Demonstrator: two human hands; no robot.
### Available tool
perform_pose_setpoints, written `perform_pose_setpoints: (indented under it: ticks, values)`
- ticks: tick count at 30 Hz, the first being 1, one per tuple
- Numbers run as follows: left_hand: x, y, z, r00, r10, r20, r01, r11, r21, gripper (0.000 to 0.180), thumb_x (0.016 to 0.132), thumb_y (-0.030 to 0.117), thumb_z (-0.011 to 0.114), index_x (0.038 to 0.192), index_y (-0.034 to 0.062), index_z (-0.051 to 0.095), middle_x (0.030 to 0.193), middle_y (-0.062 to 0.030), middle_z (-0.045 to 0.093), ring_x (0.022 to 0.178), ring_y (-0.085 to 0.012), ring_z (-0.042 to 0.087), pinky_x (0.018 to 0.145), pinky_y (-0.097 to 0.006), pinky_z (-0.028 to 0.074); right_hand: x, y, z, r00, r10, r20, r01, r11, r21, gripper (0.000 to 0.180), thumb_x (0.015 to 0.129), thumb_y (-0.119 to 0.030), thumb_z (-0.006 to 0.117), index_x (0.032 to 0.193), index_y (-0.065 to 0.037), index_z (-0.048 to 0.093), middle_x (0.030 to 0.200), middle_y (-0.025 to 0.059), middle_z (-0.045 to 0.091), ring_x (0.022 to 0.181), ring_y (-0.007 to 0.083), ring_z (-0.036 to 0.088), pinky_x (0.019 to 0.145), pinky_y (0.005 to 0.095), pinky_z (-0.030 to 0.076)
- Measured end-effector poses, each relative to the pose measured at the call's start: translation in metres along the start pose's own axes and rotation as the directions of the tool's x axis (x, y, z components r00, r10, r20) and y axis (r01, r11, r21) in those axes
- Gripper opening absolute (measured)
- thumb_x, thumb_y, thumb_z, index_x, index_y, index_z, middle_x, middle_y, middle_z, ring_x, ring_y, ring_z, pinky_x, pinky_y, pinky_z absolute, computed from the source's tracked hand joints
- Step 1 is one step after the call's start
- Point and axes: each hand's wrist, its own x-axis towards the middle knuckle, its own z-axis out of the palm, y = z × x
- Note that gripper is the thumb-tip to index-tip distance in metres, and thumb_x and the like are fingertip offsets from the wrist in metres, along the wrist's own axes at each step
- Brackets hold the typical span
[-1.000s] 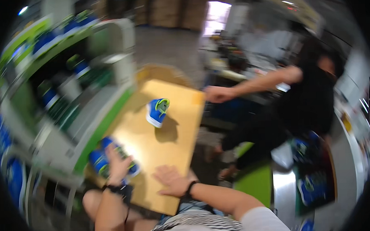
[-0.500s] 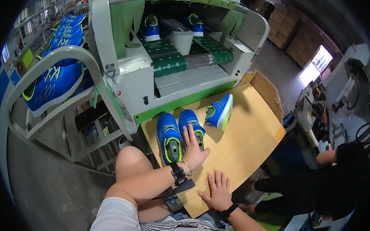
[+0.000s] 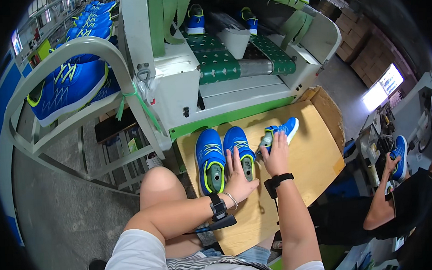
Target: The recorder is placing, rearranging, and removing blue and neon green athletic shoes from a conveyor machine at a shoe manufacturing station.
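Two blue sneakers with lime trim and dark green shoe lasts inside stand side by side on a tan board, toes away from me: the left sneaker and the middle sneaker. My left hand rests at the middle sneaker's heel, its fingers stretched along the shoe and thumb apart. To the right, my right hand is closed over a third blue sneaker, whose toe points away to the right. The hand hides part of that shoe's side, and a green last shows at its opening.
Beyond the tan board stands a machine with green conveyor belts carrying more sneakers. A metal rack with blue sneakers is at left. A cardboard piece edges the board. At right, a co-worker's hand holds a blue sneaker.
My right hand has moved from the board's near edge forward onto the third sneaker, which has turned. My left hand stays at the middle sneaker. The co-worker's sneaker has come into view.
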Motion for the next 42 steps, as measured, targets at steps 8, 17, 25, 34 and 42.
perform_pose_setpoints:
  ticks: [8, 17, 25, 34, 42]
  values:
    - [-0.003, 0.023, -0.014, 0.932, 0.361, 0.018, -0.36, 0.922, 0.143, 0.106, 0.086, 0.02, 0.073, 0.163, 0.0041, 0.002, 0.169, -0.0249, 0.003, 0.157, -0.0457, 0.001, 0.126, -0.053, 0.008, -0.019, 0.053, -0.003, 0.899, 0.428, -0.09, -0.367, 0.85, 0.377, 0.113, 0.077, -0.022, 0.082, 0.158, 0.009, 0.01, 0.161, 0.033, 0.027, 0.15, 0.0429, 0.029, 0.122, 0.0456, 0.027]
    - [0.0, 0.014, -0.012, 0.888, 0.363, 0.283, -0.458, 0.753, 0.472, 0.062, 0.086, 0.016, 0.064, 0.146, 0.0078, 0.052, 0.166, -0.0187, 0.025, 0.156, -0.0459, 0.012, 0.119, -0.071, 0.01, -0.06, 0.042, -0.015, 0.826, 0.493, 0.273, -0.508, 0.439, 0.741, 0.106, 0.079, -0.009, 0.071, 0.165, -0.008, 0.009, 0.154, 0.0223, 0.04, 0.139, 0.0316, 0.044, 0.113, 0.037, 0.039]
    - [-0.004, 0.016, -0.012, 0.872, 0.398, 0.286, -0.49, 0.726, 0.482, 0.051, 0.088, 0.017, 0.064, 0.138, 0.01, 0.06, 0.161, -0.0188, 0.033, 0.154, -0.0457, 0.016, 0.117, -0.073, 0.013, -0.087, 0.001, -0.015, 0.887, 0.333, 0.319, -0.436, 0.379, 0.816, 0.091, 0.087, -0.009, 0.072, 0.162, -0.006, 0.022, 0.147, 0.0188, 0.047, 0.134, 0.0262, 0.049, 0.11, 0.0371, 0.043]
    - [-0.004, 0.017, -0.015, 0.879, 0.391, 0.271, -0.476, 0.725, 0.497, 0.051, 0.088, 0.017, 0.064, 0.138, 0.0095, 0.061, 0.161, -0.0176, 0.033, 0.155, -0.0424, 0.015, 0.118, -0.072, 0.014, -0.156, -0.035, -0.038, 0.872, 0.236, 0.429, -0.474, 0.623, 0.622, 0.091, 0.097, -0.028, 0.069, 0.161, 0.003, 0.013, 0.154, 0.0251, 0.039, 0.135, 0.0378, 0.046, 0.111, 0.0506, 0.035]
    - [-0.006, 0.017, -0.013, 0.873, 0.383, 0.301, -0.487, 0.715, 0.502, 0.048, 0.091, 0.018, 0.063, 0.138, 0.0107, 0.06, 0.16, -0.0173, 0.035, 0.154, -0.0454, 0.016, 0.118, -0.072, 0.011, -0.241, -0.051, -0.044, 0.864, 0.068, 0.498, -0.112, 0.992, 0.058, 0.093, 0.096, -0.058, 0.057, 0.161, 0.0, 0.023, 0.166, 0.0309, 0.015, 0.153, 0.0526, 0.012, 0.12, 0.0673, 0.011]
